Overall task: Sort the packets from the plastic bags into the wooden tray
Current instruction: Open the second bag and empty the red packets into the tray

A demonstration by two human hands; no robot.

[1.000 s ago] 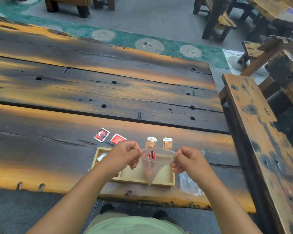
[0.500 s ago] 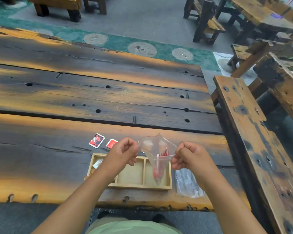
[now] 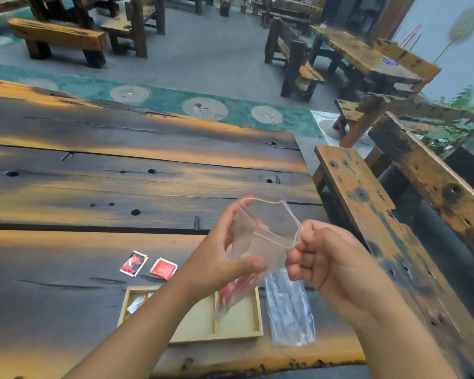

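Holding the bag [image 3: 266, 228] above the tray [image 3: 259, 313], we have its zip mouth pulled wide. The left hand [image 3: 225, 258] grips one side, thumb across the front and fingers behind, and the right hand [image 3: 320, 255] pinches the rim at the opposite corner with curled fingers. The packets [image 3: 234, 292] are bunched low in the bag, below the left hand and over the right part of the tray. To do this step well, we judge that the right-hand pinch should keep the rim taut while the left hand lets go and reaches in. Otherwise we could tip the bag so the packets slide into the tray, not onto the surface [image 3: 93, 187]. The film looks thin and limp, so a slack hold would likely let the mouth fold shut. Left of the left hand, a dark-printed packet [image 3: 133, 263] and a red packet [image 3: 164, 268] lie flat on the surface just past the tray. A pale packet [image 3: 138, 302] lies in the tray's left compartment, beside the left forearm. Under the right hand a second bag [image 3: 288, 310] lies flat, just beside the tray. A bench [image 3: 367, 214] stands to the right of the right hand. Only the left forearm, crossing the tray's middle, stands in the way.
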